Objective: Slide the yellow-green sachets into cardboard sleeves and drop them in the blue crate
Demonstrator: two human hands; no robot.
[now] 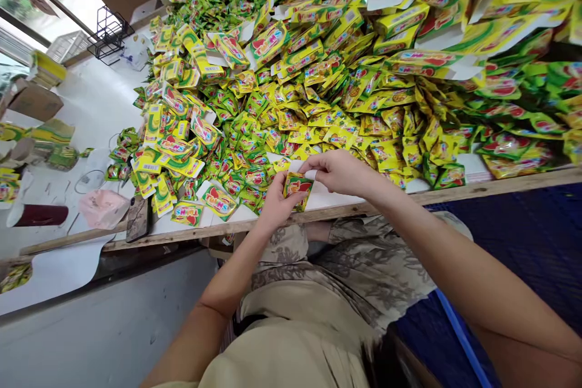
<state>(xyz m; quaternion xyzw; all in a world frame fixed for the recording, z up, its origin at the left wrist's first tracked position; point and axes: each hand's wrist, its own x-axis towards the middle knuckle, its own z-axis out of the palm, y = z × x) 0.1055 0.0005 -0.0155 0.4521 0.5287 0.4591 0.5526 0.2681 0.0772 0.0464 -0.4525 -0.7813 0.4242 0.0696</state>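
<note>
Close to the table's front edge, a small yellow-green printed box [297, 185] with a watermelon picture is between my hands. My left hand [278, 201] is closed around its left side, the thumb lying across the front. At the box's top, my right hand [334, 171] pinches the white end flap [311, 174] between thumb and fingers. Just beyond my hands lie many green sachets [254, 176] and yellow sachets [336, 133] in a loose heap. Two similar boxes, one of them a flat-lying box [218, 200], rest left of my left hand. What the held box contains is hidden.
A large pile of boxes [270, 42] and sachets covers the table's back and right. At the left are a phone [138, 218], a pink bag [102, 208], a dark red cup [43, 216], a black wire rack [109, 33] and cardboard boxes [34, 100]. A wooden rim [364, 209] edges the table.
</note>
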